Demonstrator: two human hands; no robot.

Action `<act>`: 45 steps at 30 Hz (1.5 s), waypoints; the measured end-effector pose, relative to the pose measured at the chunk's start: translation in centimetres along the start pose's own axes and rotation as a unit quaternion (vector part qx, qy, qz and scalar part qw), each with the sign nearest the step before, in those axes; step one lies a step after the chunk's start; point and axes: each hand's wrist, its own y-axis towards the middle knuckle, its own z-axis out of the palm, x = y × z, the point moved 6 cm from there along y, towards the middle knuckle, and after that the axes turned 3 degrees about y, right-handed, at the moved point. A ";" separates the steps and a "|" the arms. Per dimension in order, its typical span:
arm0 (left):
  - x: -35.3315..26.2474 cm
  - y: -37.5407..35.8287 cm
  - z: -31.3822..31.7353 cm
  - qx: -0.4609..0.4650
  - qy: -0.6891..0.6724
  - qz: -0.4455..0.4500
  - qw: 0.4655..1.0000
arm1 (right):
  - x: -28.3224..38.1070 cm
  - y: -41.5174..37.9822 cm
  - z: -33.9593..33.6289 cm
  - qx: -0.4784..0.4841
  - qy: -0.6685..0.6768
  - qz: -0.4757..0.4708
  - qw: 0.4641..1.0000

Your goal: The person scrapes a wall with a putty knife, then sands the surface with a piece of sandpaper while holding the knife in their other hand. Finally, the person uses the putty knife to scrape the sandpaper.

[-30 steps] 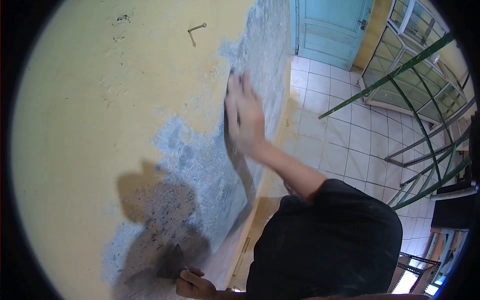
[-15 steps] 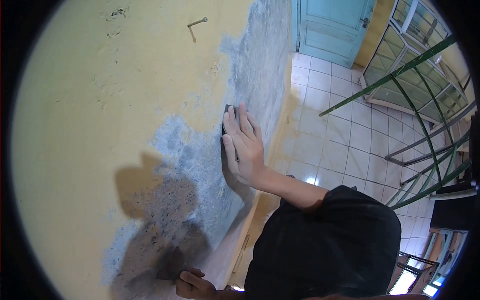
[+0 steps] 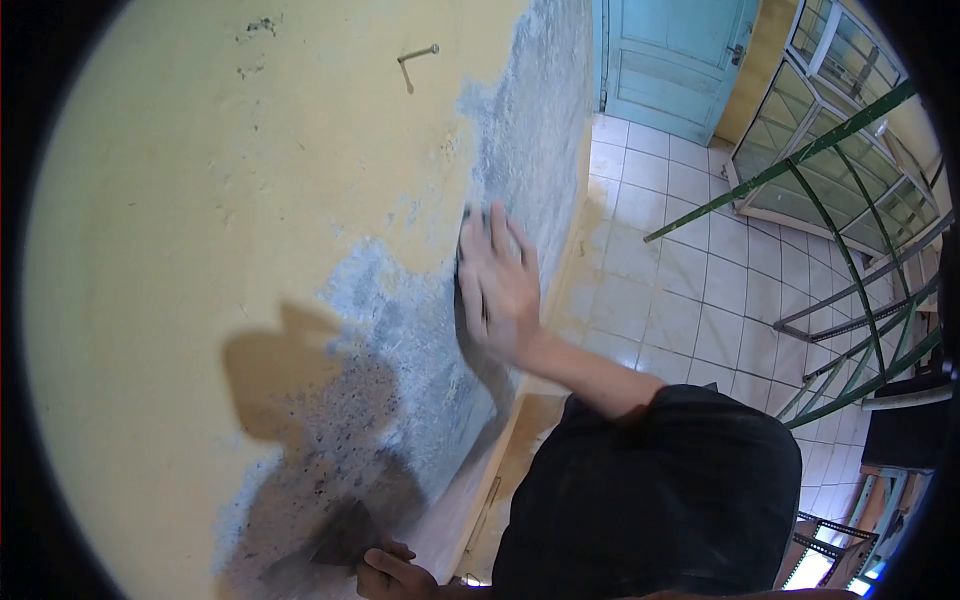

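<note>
My right hand [image 3: 500, 290] presses flat on the wall [image 3: 400, 310], fingers pointing up and blurred by motion. A dark sheet that looks like sandpaper [image 3: 466, 222] shows at its fingertips; the hand hides the rest. Yellow paint covers much of the wall, and a rough grey-blue patch of exposed plaster runs through it. Low in the view, my left hand [image 3: 397, 574] is closed beside the wall. A dark flat triangular piece [image 3: 345, 535] juts out from its fingers, partly lost in shadow.
A nail [image 3: 418, 52] sticks out of the wall. White floor tiles [image 3: 680, 260] stretch to a light-blue door [image 3: 670, 70]. Green metal bars [image 3: 780, 165] stand on the right, in front of a glass cabinet [image 3: 830, 130]. My shadow [image 3: 290, 380] falls on the wall.
The whole view has shifted slightly, so the wall appears farther right. My right hand, sharp before, is now blurred while still against the wall. My left hand has hardly moved.
</note>
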 end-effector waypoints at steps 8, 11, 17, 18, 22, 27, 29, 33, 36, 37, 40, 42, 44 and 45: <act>0.3 -0.3 -0.2 -0.005 -0.001 -0.047 0.999 | -0.8 1.8 -0.4 -0.027 0.016 0.043 0.999; 1.1 -0.4 -0.3 -0.005 0.016 -0.025 1.000 | -0.4 -0.3 -0.1 0.001 0.027 0.022 0.999; 1.0 -0.4 -0.4 0.018 0.031 -0.034 0.999 | -4.3 6.2 -0.2 -0.042 -0.010 0.064 0.997; 1.1 -0.4 -0.5 0.014 0.029 -0.034 0.999 | -4.6 6.5 -0.1 -0.046 0.003 0.082 0.996; 0.5 -0.3 -0.8 -0.007 0.064 -0.014 0.998 | -0.2 -0.2 -0.3 -0.021 0.031 0.053 0.998; 0.0 0.1 -0.8 0.002 0.027 -0.033 0.999 | -2.9 4.8 0.0 -0.039 -0.034 0.015 0.999; 0.9 -0.1 -0.7 -0.002 0.082 -0.016 0.997 | -3.6 6.7 0.0 -0.047 -0.029 0.030 0.998; 0.7 -0.1 -0.5 0.001 0.023 -0.038 0.999 | 0.2 0.2 0.0 0.012 0.034 0.048 0.998; 2.1 -0.7 -0.2 0.008 0.058 -0.017 0.998 | 1.4 -2.5 -0.2 0.066 0.010 0.011 0.998; 1.5 -0.6 -0.3 -0.018 0.043 -0.026 0.999 | 0.7 -1.5 -0.1 0.071 0.008 0.017 0.997; 1.1 -0.4 -0.5 -0.035 0.024 -0.019 0.999 | -2.3 5.0 0.0 -0.018 -0.031 0.017 0.999; 0.6 -0.2 -0.6 -0.025 0.024 -0.010 0.999 | -3.0 6.2 -0.1 -0.044 -0.013 0.049 0.998; -0.3 0.1 -0.5 -0.022 0.031 -0.003 0.999 | -0.8 1.7 0.5 -0.025 0.019 0.070 0.997; -0.1 -0.1 -0.2 -0.019 0.030 -0.005 0.999 | 0.4 -0.5 -0.2 -0.023 0.016 0.070 0.997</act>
